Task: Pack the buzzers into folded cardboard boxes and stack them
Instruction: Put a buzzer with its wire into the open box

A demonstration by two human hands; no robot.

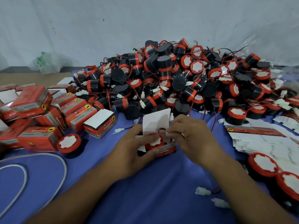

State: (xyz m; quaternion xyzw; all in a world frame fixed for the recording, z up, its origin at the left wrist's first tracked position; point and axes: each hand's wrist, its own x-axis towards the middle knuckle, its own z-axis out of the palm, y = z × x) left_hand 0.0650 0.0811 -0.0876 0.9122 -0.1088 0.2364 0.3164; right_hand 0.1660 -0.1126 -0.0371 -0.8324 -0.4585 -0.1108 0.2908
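Both hands meet mid-frame over a small red cardboard box standing on the blue cloth that covers the counter; box top is open, white lid flap standing up behind it; a buzzer sits inside, red rim and white face showing above the box wall. Left hand wraps the box's left side, thumb along the front, fingers curled near the buzzer's rim; right hand hangs over the box's right top edge, fingertips pinched narrow on what looks like a thin red wire loop and a white bit at the buzzer top; cannot tell exactly what is pinched.

Behind the hands, a big heap of loose buzzers, black bodies, red bands, red/black wires, white connectors, piled up to the pale wall. Left side: a jumble of closed red boxes, some stacked, some tilted, not a neat pile; one lone buzzer face-up just in front of them. Right side: flat unfolded box blanks fanned out, white sides mostly up; two more buzzers face-up at the right edge, near the blanks. White cable loops over the cloth at lower left; loose white connectors lie beside the right forearm. Plastic bag by the wall, far left.
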